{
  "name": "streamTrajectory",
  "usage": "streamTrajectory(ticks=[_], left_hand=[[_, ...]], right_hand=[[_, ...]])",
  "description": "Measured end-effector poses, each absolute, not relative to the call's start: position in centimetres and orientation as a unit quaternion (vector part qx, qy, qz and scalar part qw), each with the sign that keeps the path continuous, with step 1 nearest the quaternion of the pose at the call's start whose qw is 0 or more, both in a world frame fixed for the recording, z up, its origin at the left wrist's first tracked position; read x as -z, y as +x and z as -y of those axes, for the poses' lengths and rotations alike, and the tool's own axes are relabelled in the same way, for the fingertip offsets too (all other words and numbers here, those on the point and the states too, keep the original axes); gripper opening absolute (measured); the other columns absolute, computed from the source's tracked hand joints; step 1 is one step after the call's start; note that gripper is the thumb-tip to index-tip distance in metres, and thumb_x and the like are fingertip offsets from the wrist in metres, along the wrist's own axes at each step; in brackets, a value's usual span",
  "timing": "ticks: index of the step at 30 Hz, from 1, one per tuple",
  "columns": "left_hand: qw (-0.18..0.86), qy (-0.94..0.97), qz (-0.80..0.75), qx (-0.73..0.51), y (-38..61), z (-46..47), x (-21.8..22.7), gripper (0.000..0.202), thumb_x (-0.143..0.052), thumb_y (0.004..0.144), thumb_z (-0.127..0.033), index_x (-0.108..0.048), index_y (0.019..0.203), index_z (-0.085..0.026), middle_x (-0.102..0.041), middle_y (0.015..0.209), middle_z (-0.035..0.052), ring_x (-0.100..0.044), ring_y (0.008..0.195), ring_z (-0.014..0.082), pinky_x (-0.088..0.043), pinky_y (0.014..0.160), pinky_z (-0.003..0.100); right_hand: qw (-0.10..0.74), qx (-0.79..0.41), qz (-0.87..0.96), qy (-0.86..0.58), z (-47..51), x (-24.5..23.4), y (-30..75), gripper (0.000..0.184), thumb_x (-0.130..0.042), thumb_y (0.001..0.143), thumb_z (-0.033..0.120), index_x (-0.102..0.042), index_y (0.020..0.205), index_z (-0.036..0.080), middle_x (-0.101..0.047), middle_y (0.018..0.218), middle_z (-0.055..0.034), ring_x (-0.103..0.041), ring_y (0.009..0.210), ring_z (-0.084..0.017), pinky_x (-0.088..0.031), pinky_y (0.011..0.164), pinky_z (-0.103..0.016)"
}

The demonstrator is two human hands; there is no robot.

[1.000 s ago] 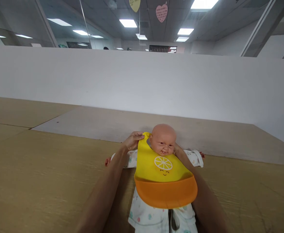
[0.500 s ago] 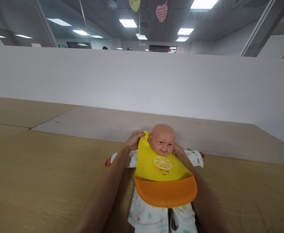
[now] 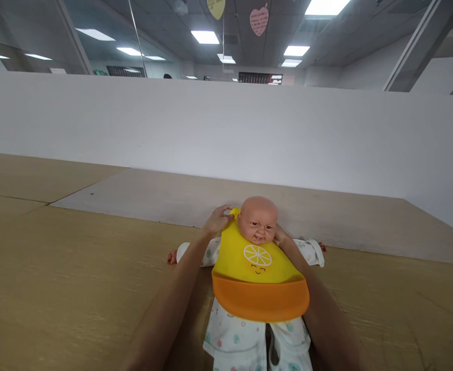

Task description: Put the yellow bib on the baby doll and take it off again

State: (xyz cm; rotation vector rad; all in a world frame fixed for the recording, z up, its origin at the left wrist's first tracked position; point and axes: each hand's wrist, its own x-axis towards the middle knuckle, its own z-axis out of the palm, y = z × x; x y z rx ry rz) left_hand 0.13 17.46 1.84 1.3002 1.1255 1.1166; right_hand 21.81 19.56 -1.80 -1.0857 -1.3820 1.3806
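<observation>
A baby doll (image 3: 259,214) in white patterned clothes lies on its back with its arms spread out. Over its chest rests a yellow silicone bib (image 3: 236,252) with a lemon-slice face and an orange catch pocket (image 3: 261,299). My left hand (image 3: 217,220) pinches the bib's neck strap beside the doll's head, on the left. On the other side, my right hand (image 3: 281,236) reaches in behind the doll's neck. Its fingers are hidden by the head, so what they hold does not show.
The doll lies on a tan wooden surface (image 3: 75,268), with a paler grey strip (image 3: 164,193) behind it. A white low wall (image 3: 226,129) rises at the back, topped by glass panes bearing a pink heart-shaped note (image 3: 259,21) and a yellow one (image 3: 216,7).
The bib has shifted slightly up and left, with its pocket higher on the doll's body. The doll's head has moved a little left. My left hand's fingers have lifted slightly at the strap.
</observation>
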Motion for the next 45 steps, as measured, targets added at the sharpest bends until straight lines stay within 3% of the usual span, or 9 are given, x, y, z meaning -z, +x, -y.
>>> streamTrajectory(ticks=[3, 7, 12, 17, 24, 30, 36, 42, 45], left_hand=[[0.483, 0.582, -0.468, -0.457, 0.3, -17.8, -1.3, 0.052, -0.055, 0.066, -0.013, -0.064, 0.118, -0.016, -0.064, 0.056, -0.0029, -0.054, 0.050, 0.0138, -0.040, 0.052, 0.023], [0.421, 0.640, -0.470, -0.438, 0.5, -18.3, -0.7, 0.044, -0.046, 0.066, -0.013, -0.074, 0.100, -0.016, -0.076, 0.086, 0.0054, -0.064, 0.081, 0.0220, -0.046, 0.068, 0.027], [0.345, 0.662, -0.517, -0.419, 0.5, -18.4, -0.3, 0.043, -0.044, 0.065, -0.010, -0.077, 0.092, -0.015, -0.076, 0.096, 0.0084, -0.065, 0.087, 0.0249, -0.047, 0.075, 0.029], [0.352, 0.639, -0.526, -0.437, 0.5, -18.7, 1.0, 0.041, -0.050, 0.061, -0.006, -0.077, 0.089, -0.017, -0.076, 0.093, 0.0088, -0.066, 0.088, 0.0264, -0.046, 0.077, 0.029], [0.389, 0.621, -0.523, -0.435, 0.8, -18.9, 2.4, 0.034, -0.051, 0.059, -0.005, -0.075, 0.081, -0.017, -0.077, 0.086, 0.0067, -0.065, 0.087, 0.0258, -0.047, 0.075, 0.028], [0.380, 0.637, -0.528, -0.413, 0.8, -18.7, 2.4, 0.038, -0.046, 0.064, -0.006, -0.074, 0.090, -0.014, -0.076, 0.094, 0.0067, -0.066, 0.091, 0.0235, -0.048, 0.078, 0.027], [0.343, 0.671, -0.541, -0.374, 0.7, -18.6, 2.4, 0.041, -0.042, 0.070, -0.008, -0.071, 0.098, -0.010, -0.075, 0.102, 0.0083, -0.066, 0.095, 0.0217, -0.048, 0.080, 0.027], [0.322, 0.675, -0.561, -0.355, 0.6, -18.9, 2.8, 0.036, -0.043, 0.071, -0.010, -0.072, 0.093, -0.012, -0.075, 0.096, 0.0093, -0.067, 0.092, 0.0230, -0.049, 0.077, 0.028], [0.318, 0.674, -0.564, -0.356, 0.5, -19.0, 3.0, 0.036, -0.044, 0.072, -0.011, -0.073, 0.092, -0.012, -0.076, 0.095, 0.0083, -0.067, 0.090, 0.0230, -0.049, 0.078, 0.028]], right_hand=[[0.449, -0.612, 0.506, -0.409, -19.7, 2.1, 21.5, 0.022, -0.058, 0.069, 0.034, -0.067, 0.079, 0.017, -0.073, 0.090, -0.0083, -0.065, 0.092, -0.024, -0.054, 0.079, -0.035], [0.478, -0.636, 0.475, -0.377, -19.9, 2.8, 21.2, 0.028, -0.068, 0.057, 0.035, -0.068, 0.077, 0.016, -0.073, 0.089, -0.0093, -0.066, 0.091, -0.026, -0.053, 0.082, -0.039], [0.451, -0.534, 0.566, -0.437, -19.8, 2.4, 21.6, 0.030, -0.068, 0.052, 0.026, -0.071, 0.079, 0.013, -0.073, 0.095, -0.0127, -0.065, 0.089, -0.029, -0.053, 0.079, -0.040], [0.418, -0.442, 0.646, -0.462, -20.2, 1.9, 21.9, 0.035, -0.063, 0.059, 0.027, -0.071, 0.088, 0.011, -0.070, 0.107, -0.0146, -0.064, 0.096, -0.030, -0.053, 0.080, -0.040], [0.399, -0.353, 0.668, -0.520, -21.5, 3.7, 22.4, 0.035, -0.062, 0.062, 0.021, -0.073, 0.093, 0.011, -0.070, 0.106, -0.0149, -0.064, 0.096, -0.032, -0.051, 0.082, -0.040], [0.364, -0.289, 0.687, -0.559, -22.4, 4.7, 22.5, 0.035, -0.064, 0.066, 0.025, -0.073, 0.097, 0.010, -0.071, 0.100, -0.0164, -0.066, 0.087, -0.030, -0.052, 0.075, -0.037], [0.337, -0.272, 0.674, -0.599, -22.5, 5.0, 22.3, 0.027, -0.067, 0.071, 0.027, -0.074, 0.090, 0.009, -0.073, 0.089, -0.0140, -0.067, 0.081, -0.027, -0.050, 0.068, -0.030], [0.325, -0.288, 0.673, -0.599, -22.2, 5.0, 22.4, 0.030, -0.063, 0.083, 0.040, -0.069, 0.088, 0.010, -0.070, 0.084, -0.0042, -0.066, 0.080, -0.017, -0.053, 0.076, -0.031], [0.331, -0.296, 0.675, -0.590, -22.0, 4.7, 22.5, 0.023, -0.062, 0.079, 0.028, -0.072, 0.086, 0.009, -0.072, 0.082, -0.0079, -0.065, 0.082, -0.021, -0.051, 0.071, -0.027]])
